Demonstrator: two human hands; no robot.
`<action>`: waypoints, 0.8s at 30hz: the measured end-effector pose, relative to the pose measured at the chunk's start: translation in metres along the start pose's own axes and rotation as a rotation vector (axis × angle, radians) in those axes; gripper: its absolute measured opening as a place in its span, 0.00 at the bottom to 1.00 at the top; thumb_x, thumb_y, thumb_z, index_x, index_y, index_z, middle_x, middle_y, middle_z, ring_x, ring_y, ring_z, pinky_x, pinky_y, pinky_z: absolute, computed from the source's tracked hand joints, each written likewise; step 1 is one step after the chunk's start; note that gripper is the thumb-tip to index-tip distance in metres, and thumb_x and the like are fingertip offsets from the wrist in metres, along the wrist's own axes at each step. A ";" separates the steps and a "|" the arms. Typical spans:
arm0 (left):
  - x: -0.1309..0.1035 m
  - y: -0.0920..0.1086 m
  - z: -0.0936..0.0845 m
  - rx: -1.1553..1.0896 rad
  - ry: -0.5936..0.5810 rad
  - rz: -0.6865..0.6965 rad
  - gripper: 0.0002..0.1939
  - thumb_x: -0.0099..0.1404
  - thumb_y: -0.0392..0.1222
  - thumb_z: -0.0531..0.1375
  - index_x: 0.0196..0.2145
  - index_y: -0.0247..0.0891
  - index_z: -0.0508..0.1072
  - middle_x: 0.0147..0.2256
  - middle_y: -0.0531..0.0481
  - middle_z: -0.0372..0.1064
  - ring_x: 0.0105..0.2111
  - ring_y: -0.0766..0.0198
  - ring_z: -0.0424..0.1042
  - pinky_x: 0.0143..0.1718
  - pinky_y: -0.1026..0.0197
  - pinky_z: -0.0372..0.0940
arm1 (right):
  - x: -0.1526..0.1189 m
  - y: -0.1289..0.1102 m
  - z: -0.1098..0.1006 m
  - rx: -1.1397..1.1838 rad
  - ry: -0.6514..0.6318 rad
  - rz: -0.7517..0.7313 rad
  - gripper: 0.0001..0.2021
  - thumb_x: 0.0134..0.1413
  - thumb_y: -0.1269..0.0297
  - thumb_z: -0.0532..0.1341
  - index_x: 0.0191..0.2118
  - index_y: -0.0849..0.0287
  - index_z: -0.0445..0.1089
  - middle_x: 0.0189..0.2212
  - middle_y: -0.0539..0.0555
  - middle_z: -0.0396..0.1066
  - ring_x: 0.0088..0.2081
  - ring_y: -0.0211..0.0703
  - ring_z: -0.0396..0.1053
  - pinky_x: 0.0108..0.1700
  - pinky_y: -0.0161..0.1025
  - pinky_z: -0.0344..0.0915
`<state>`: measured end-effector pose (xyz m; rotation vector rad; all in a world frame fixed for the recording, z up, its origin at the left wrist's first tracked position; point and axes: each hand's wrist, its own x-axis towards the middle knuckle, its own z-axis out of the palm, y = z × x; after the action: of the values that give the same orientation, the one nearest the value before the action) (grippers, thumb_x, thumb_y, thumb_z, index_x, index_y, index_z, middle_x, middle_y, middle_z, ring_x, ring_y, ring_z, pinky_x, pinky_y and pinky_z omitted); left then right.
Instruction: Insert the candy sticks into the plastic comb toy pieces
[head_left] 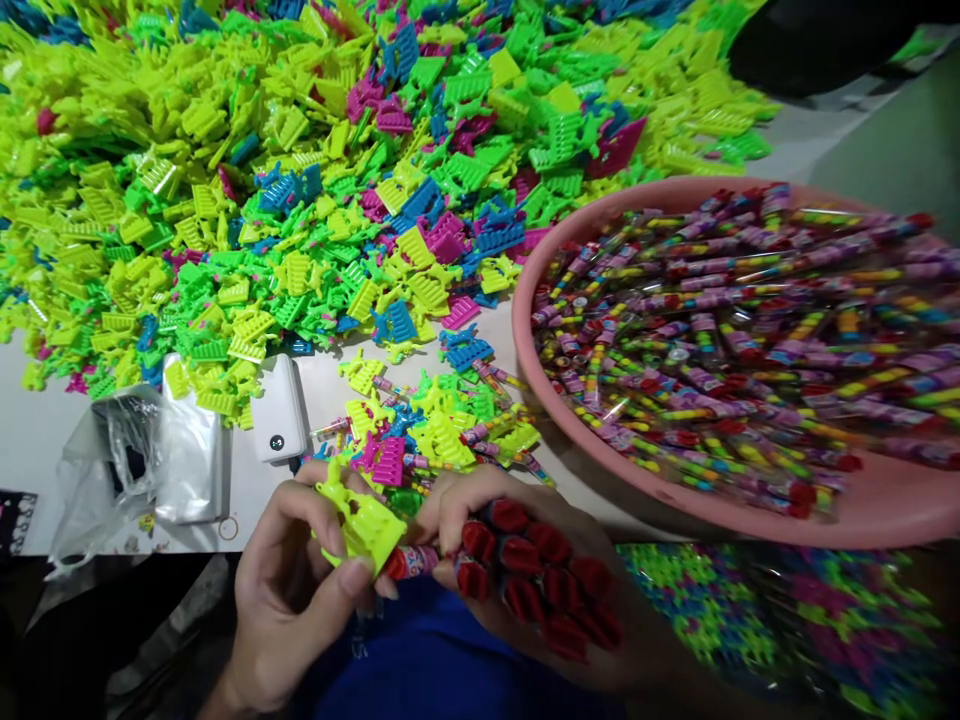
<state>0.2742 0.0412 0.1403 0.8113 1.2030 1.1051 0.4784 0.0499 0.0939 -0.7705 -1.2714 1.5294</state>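
Left fingers (311,512) pinch toy (371,530); right fingers (457,508) clutch tubes (519,556). Toy heap (292,230), tub (524,335) crowd desk (324,388). Far black thing (814,45): maybe bag.

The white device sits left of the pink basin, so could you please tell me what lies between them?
In the head view, a small heap of colorful plastic pieces, mixed with slim tubes, lies on the table there.

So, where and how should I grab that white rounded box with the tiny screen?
Probably pinch the white rounded box by its long sides near the dark round display, coming from the near side: it lies flat, that end is uncovered, and green and yellow plastic pieces crowd the far end.
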 end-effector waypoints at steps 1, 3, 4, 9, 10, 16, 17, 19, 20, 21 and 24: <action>0.002 -0.002 -0.001 0.027 0.006 0.011 0.16 0.71 0.46 0.76 0.38 0.42 0.72 0.46 0.51 0.70 0.31 0.70 0.75 0.31 0.67 0.73 | -0.002 -0.001 0.000 0.017 -0.002 0.008 0.20 0.60 0.78 0.73 0.50 0.45 0.76 0.44 0.49 0.84 0.42 0.45 0.84 0.46 0.38 0.79; 0.004 -0.004 -0.003 0.050 0.012 0.020 0.17 0.70 0.46 0.77 0.37 0.42 0.72 0.46 0.51 0.70 0.31 0.69 0.74 0.32 0.66 0.73 | -0.005 -0.004 0.001 0.038 -0.004 0.029 0.21 0.61 0.77 0.73 0.52 0.45 0.76 0.46 0.50 0.84 0.44 0.48 0.84 0.47 0.40 0.79; 0.005 -0.005 -0.004 0.041 0.015 0.018 0.17 0.70 0.46 0.77 0.37 0.42 0.72 0.46 0.52 0.70 0.31 0.69 0.74 0.32 0.66 0.73 | -0.006 -0.004 0.001 0.035 0.005 0.044 0.21 0.60 0.77 0.73 0.53 0.45 0.76 0.46 0.50 0.84 0.44 0.48 0.84 0.47 0.40 0.79; 0.001 -0.003 0.000 0.001 0.044 0.005 0.15 0.71 0.44 0.76 0.38 0.43 0.72 0.47 0.52 0.71 0.30 0.70 0.77 0.28 0.68 0.72 | -0.010 0.002 0.002 -0.044 0.072 0.081 0.22 0.58 0.80 0.72 0.49 0.45 0.75 0.42 0.46 0.83 0.42 0.43 0.82 0.46 0.35 0.76; -0.001 -0.003 0.002 0.008 0.042 -0.002 0.15 0.71 0.44 0.76 0.38 0.43 0.72 0.47 0.52 0.71 0.29 0.70 0.77 0.28 0.69 0.72 | -0.010 0.004 0.003 -0.055 0.076 0.082 0.22 0.57 0.81 0.72 0.49 0.45 0.75 0.42 0.46 0.82 0.41 0.43 0.82 0.45 0.34 0.76; -0.006 -0.003 0.007 0.015 0.016 -0.008 0.13 0.73 0.45 0.74 0.39 0.43 0.73 0.48 0.52 0.72 0.31 0.70 0.78 0.30 0.70 0.73 | -0.013 0.007 0.004 -0.090 0.100 0.099 0.23 0.55 0.81 0.72 0.50 0.46 0.77 0.43 0.49 0.82 0.41 0.46 0.81 0.43 0.36 0.76; -0.006 -0.004 0.006 0.019 0.017 -0.002 0.13 0.73 0.45 0.74 0.39 0.43 0.73 0.48 0.52 0.72 0.31 0.71 0.78 0.30 0.70 0.73 | -0.013 0.007 0.005 -0.087 0.099 0.092 0.23 0.55 0.81 0.72 0.50 0.46 0.77 0.43 0.49 0.82 0.41 0.46 0.81 0.43 0.36 0.76; -0.004 -0.007 0.002 0.031 0.014 0.025 0.12 0.74 0.44 0.73 0.40 0.43 0.74 0.48 0.51 0.72 0.31 0.70 0.77 0.30 0.69 0.74 | -0.012 0.006 0.005 -0.083 0.097 0.073 0.21 0.56 0.80 0.72 0.49 0.47 0.76 0.42 0.49 0.83 0.41 0.46 0.82 0.43 0.36 0.77; -0.002 -0.010 -0.002 0.037 -0.002 0.055 0.11 0.74 0.43 0.73 0.40 0.42 0.74 0.48 0.51 0.72 0.31 0.70 0.78 0.30 0.68 0.74 | -0.012 0.005 0.005 -0.084 0.099 0.062 0.21 0.57 0.80 0.72 0.49 0.47 0.76 0.42 0.49 0.83 0.41 0.46 0.83 0.43 0.36 0.77; 0.001 -0.012 -0.005 0.047 -0.026 0.094 0.10 0.75 0.42 0.72 0.40 0.42 0.74 0.47 0.50 0.72 0.33 0.68 0.78 0.31 0.68 0.74 | -0.012 0.005 0.005 -0.086 0.099 0.055 0.20 0.58 0.79 0.72 0.49 0.48 0.76 0.42 0.50 0.84 0.41 0.47 0.83 0.43 0.36 0.77; 0.006 -0.015 -0.014 0.089 -0.067 0.181 0.10 0.74 0.37 0.72 0.40 0.43 0.74 0.45 0.50 0.72 0.36 0.66 0.78 0.30 0.70 0.73 | -0.014 0.004 0.004 -0.107 0.100 0.050 0.19 0.59 0.76 0.74 0.52 0.49 0.77 0.44 0.54 0.85 0.42 0.51 0.84 0.41 0.39 0.79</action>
<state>0.2642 0.0414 0.1213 1.0335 1.1463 1.1673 0.4778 0.0354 0.0894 -0.9423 -1.2756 1.4527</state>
